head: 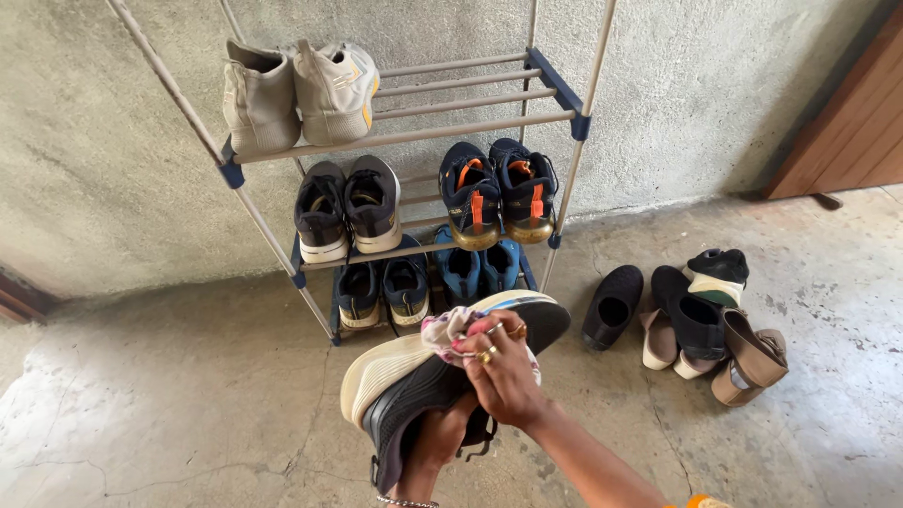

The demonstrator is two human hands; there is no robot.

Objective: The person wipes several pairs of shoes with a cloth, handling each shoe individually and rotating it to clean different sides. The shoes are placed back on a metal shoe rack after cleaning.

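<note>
My left hand (440, 435) grips a black sneaker with a cream sole (395, 376) from below, holding it sideways in front of me. My right hand (503, 372), wearing rings, presses a crumpled patterned cloth (444, 331) against the shoe's side near the sole. Both hands are low in the middle of the head view, just in front of the shoe rack (414, 136).
The metal rack stands against a rough concrete wall, holding pale high-tops (296, 89), grey sneakers (348, 207), navy-and-orange sneakers (499, 193) and blue pairs (423, 282) below. Loose shoes and sandals (691, 320) lie on the concrete floor at right. A wooden door (851, 122) is far right.
</note>
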